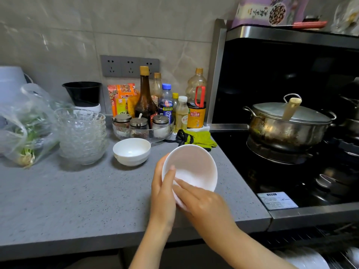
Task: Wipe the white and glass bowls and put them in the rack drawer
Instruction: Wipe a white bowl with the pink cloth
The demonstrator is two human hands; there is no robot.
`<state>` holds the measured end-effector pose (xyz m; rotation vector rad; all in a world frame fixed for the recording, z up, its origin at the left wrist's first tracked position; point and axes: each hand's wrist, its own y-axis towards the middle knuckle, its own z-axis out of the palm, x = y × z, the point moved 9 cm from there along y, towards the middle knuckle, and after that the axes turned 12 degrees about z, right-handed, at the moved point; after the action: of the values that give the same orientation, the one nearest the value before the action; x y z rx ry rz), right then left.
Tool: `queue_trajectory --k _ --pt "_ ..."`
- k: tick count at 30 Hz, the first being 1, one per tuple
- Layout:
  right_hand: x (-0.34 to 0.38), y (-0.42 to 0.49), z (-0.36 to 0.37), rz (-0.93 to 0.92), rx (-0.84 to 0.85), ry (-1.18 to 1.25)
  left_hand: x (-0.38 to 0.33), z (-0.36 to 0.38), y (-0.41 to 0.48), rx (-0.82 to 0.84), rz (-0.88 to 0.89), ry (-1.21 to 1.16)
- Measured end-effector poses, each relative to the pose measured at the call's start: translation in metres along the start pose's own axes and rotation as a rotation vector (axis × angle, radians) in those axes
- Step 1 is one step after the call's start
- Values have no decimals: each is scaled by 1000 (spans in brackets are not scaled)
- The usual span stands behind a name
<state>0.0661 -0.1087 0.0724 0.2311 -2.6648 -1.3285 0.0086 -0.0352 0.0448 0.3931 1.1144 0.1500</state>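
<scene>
Right hand (202, 202), fingers flat, presses inside white bowl (191, 166), prob. wiping. Left hand (163, 191) grips rim w/ thumb, tilting bowl up for access. 2nd white bowl (132, 151) & glass bowl stack (83, 134) wait on desk (77, 191).

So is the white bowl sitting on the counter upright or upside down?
Upright: the white bowl stands on its foot on the counter, rim up, and its inside looks empty.

Left hand (162, 193) and right hand (204, 204) hide the held white bowl's (194, 162) near rim; the probable rack drawer (310, 258) is cropped.
</scene>
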Motion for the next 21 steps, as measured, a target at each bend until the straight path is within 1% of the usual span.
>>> queue_trajectory --k 3,5,7,9,12,13,14,15,16,18,20,21 --pt "0 -4 -13 -192 -3 -57 -9 -5 12 86 -11 47" --pt "-7 -1 -20 -259 1 -89 -15 -8 19 154 -12 106" --pt "-9 1 -21 -265 -15 -97 -14 -7 19 174 -29 105" --pt "-4 3 -17 -222 -42 -98 -11 -4 14 124 -33 39" --pt "-5 7 -9 -40 -53 14 -2 2 2 28 -41 -16" --pt "-4 5 -5 -20 -31 26 0 1 0 -2 -60 -28" --pt "-3 4 -3 -40 -14 3 1 -1 0 -21 -78 -36" --pt "1 3 -4 -111 -5 -25 1 -3 3 -15 -91 -36" --pt "3 0 -6 -189 4 -56 -1 -6 7 14 -95 -23" --pt "-2 1 -17 -282 -13 -83 -8 -8 15 121 -80 52" --pt "-7 4 -22 -297 -23 -93 -11 -5 18 215 -61 106" --pt "-7 4 -21 -284 -24 -101 -11 -3 17 219 -55 92"
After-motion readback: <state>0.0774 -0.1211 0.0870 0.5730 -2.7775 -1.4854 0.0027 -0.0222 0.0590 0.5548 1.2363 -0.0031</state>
